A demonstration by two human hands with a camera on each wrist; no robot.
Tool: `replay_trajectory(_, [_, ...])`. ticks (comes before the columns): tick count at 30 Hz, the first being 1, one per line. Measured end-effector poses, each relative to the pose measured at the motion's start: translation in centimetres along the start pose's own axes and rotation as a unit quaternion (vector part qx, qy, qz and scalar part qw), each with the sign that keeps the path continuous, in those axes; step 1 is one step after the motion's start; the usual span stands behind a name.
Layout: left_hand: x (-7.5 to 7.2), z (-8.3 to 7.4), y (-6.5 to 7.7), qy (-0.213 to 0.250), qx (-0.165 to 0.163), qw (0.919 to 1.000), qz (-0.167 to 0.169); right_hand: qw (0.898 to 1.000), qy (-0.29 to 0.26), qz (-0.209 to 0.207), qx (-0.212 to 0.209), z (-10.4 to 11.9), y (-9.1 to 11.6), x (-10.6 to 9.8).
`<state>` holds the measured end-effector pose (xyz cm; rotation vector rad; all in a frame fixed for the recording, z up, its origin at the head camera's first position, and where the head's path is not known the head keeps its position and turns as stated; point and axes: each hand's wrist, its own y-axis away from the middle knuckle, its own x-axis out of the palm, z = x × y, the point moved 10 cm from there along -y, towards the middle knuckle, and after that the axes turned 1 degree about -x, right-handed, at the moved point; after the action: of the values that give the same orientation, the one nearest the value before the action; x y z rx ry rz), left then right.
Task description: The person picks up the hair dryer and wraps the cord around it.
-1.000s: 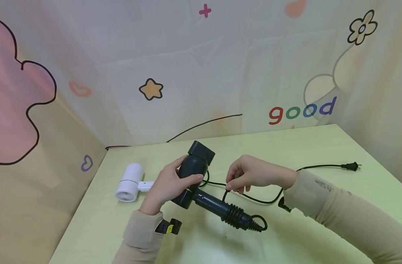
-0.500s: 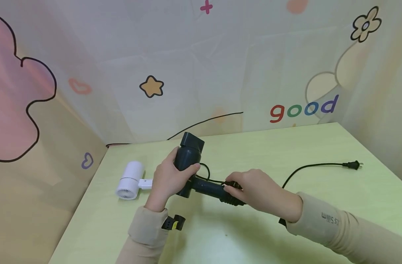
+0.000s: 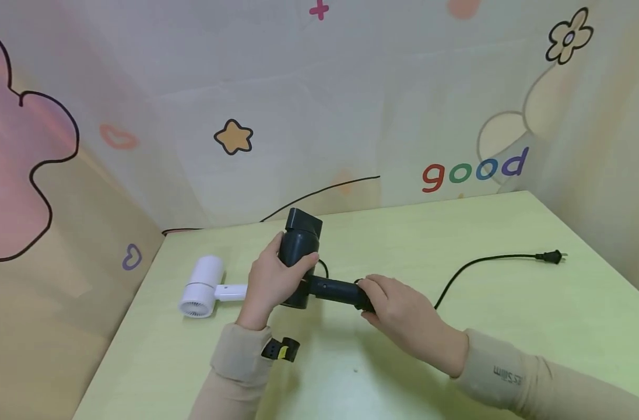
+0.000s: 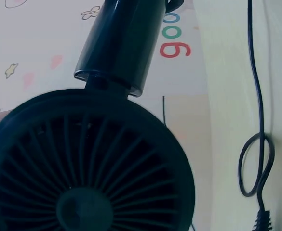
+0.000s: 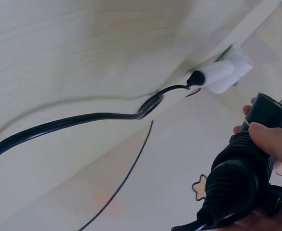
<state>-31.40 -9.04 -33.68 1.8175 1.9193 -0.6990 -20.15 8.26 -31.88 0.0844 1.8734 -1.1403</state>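
My left hand (image 3: 276,281) grips the barrel of a black hair dryer (image 3: 299,248), thumb across its front, nozzle pointing up and away. The vented back grille (image 4: 83,163) of that dryer fills the left wrist view. My right hand (image 3: 403,312) is wrapped round the lower end of the handle (image 3: 336,290). In the right wrist view, a black cord (image 5: 242,159) is coiled tightly round this end, and a plug (image 5: 278,198) lies by the fingers. The dryer is held above the table. On the table at the left lies a white hair dryer (image 3: 203,286), its handle partly behind my left hand.
The white dryer's black cord (image 4: 259,96) makes a small loop and runs behind the hands. Its two-pin plug (image 3: 550,256) rests at the table's right side. A printed curtain (image 3: 319,116) stands along the back edge of the pale green table (image 3: 456,227).
The right hand has come down and forward from pinching the loose cord end to gripping the cord-wrapped handle. The black dryer has shifted slightly left, its handle now nearer level.
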Motion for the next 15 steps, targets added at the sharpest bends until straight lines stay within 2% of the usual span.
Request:
replay_trajectory(7, [1.8, 0.0, -0.5, 0.016, -0.01, 0.9995, 0.027, 0.999, -0.01, -0.026, -0.023, -1.5, 0.6, 0.0])
replay_trajectory(12, [3.2, -0.2, -0.6, 0.058, -0.015, 0.9952, 0.077, 0.999, -0.014, -0.026, -0.025, -3.3, 1.1, -0.3])
replay_trajectory(15, [3.8, -0.5, -0.4, 0.077, 0.001, 0.9918, 0.102, 0.999, -0.015, -0.023, -0.018, -4.7, 1.5, -0.6])
